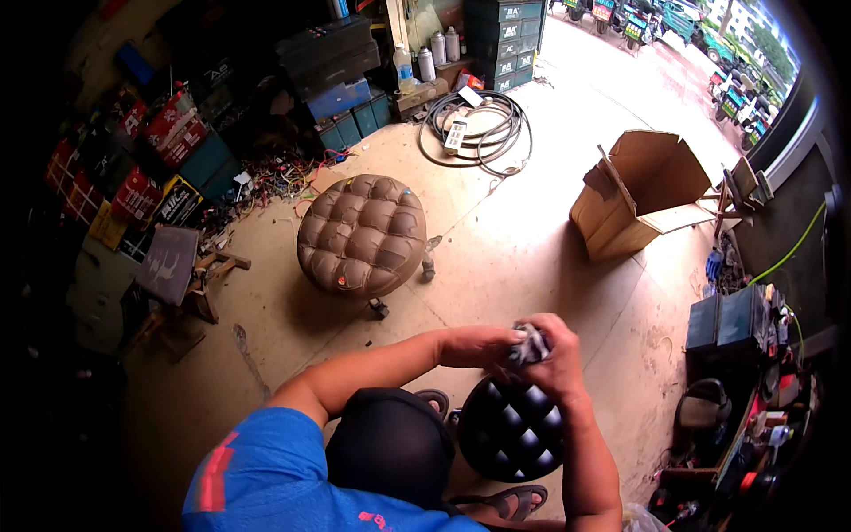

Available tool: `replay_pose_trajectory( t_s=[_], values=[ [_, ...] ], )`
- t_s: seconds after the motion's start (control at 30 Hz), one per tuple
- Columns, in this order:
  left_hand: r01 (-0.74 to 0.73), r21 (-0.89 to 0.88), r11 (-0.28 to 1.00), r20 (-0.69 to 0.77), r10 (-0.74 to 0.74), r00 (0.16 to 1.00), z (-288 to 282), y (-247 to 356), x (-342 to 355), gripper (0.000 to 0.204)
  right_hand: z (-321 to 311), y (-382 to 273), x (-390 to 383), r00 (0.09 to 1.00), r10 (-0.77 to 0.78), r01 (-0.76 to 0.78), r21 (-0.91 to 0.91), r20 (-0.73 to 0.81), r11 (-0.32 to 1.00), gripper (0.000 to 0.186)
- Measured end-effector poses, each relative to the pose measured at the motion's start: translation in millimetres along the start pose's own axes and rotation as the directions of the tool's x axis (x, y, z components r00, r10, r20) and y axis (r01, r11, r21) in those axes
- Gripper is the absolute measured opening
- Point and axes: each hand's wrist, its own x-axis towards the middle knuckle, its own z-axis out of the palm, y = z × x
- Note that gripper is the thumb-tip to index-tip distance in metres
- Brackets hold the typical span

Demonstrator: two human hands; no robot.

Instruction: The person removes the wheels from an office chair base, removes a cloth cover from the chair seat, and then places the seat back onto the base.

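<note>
Both of my hands are together above a black tufted round stool seat, close to its far edge. Between them is a small crumpled grey-and-white bundle that looks like a rag. My left hand grips it from the left, thumb on top. My right hand wraps round it from the right, fingers bent. The undersides of the hands and the lower part of the bundle are hidden. The stool seat stands between my sandalled feet, with my right forearm passing over its right side.
A worn brown tufted stool on casters stands ahead to the left. An open cardboard box is at the far right. A coiled black cable with a power strip lies farther back. A small wooden stool, batteries and loose wires line the left.
</note>
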Motion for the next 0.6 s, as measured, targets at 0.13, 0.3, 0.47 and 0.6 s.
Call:
replay_pose_trajectory(
  t_s=[0.13, 0.3, 0.47, 0.6],
  values=[
    [-0.017, -0.534, 0.846, -0.219, -0.118, 0.968, -13.2, -49.7, -54.0, 0.072, -19.6, 49.9, -1.9, 0.908, 0.316, -0.193, 0.397, -0.274, 0.897, 0.029],
    [-0.026, -0.219, 0.975, -0.971, -0.215, 0.102, -55.5, -163.7, -166.5, 0.076, -58.3, 75.3, -16.9, 0.869, 0.346, -0.214, 0.362, -0.354, 0.907, 0.021],
    [-0.739, -0.078, 0.669, -0.986, -0.163, -0.044, -122.9, -174.0, -191.7, 0.103, -55.3, 68.4, -15.0, 0.905, 0.334, -0.255, 0.294, -0.263, 0.921, 0.023],
    [-0.831, -0.017, 0.556, -0.989, -0.131, -0.068, -150.4, -163.4, -177.7, 0.102, -75.0, 57.4, -15.5, 0.909, 0.373, -0.315, 0.280, -0.186, 0.907, 0.027]
  ],
)
